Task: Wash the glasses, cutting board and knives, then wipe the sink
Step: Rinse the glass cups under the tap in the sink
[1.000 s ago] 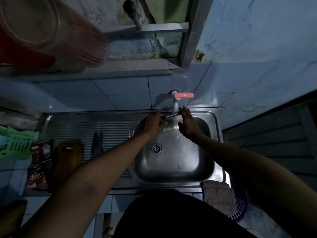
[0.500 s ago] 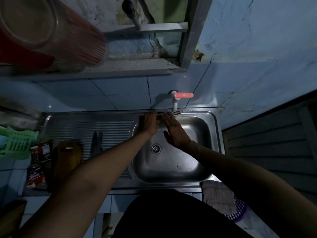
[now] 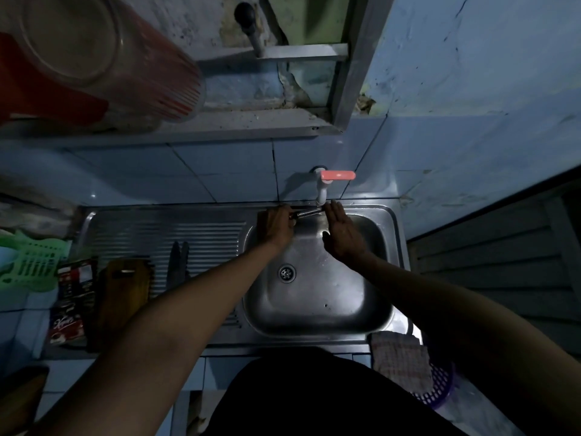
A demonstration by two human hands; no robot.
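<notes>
Cutting board [image 3: 124, 297]: lies at the left end of the bench's ribbed drainer, by the front edge, in the same spot as a second ago; it looks already washed, though the dim light hides any wetness.
Knives [image 3: 178, 262]: two dark blades lie side by side on the drainer just right of the board, unmoved across the three moments. I judge these done as well.
Left hand [image 3: 275, 226]: at the back left corner of the sink [image 3: 317, 322], its grip closed around the handle of a slim metal piece, apparently another knife [image 3: 306, 213], whose far end points right toward the tap. It sits slightly further back than a second ago.
Knife under the tap: held level along the sink's back rim, just below the spout. No running water shows in this light.
Tap [image 3: 323, 184]: white body with a pink lever on the tiled wall above the back rim; lever position is unchanged.
Right hand [image 3: 344, 232]: fingers straight and together, grip wide, holding nothing. Half a second ago it was left of the spout, over the blade; now it is back at the blade's right end, fingertips by the spout. That back-and-forth reads as rubbing the blade clean.
Task meaning: the washing seems near its close; wiping the sink is not yet begun.
Cloth [image 3: 397, 357]: a checked one lies at the bench's front right corner, untouched.
</notes>
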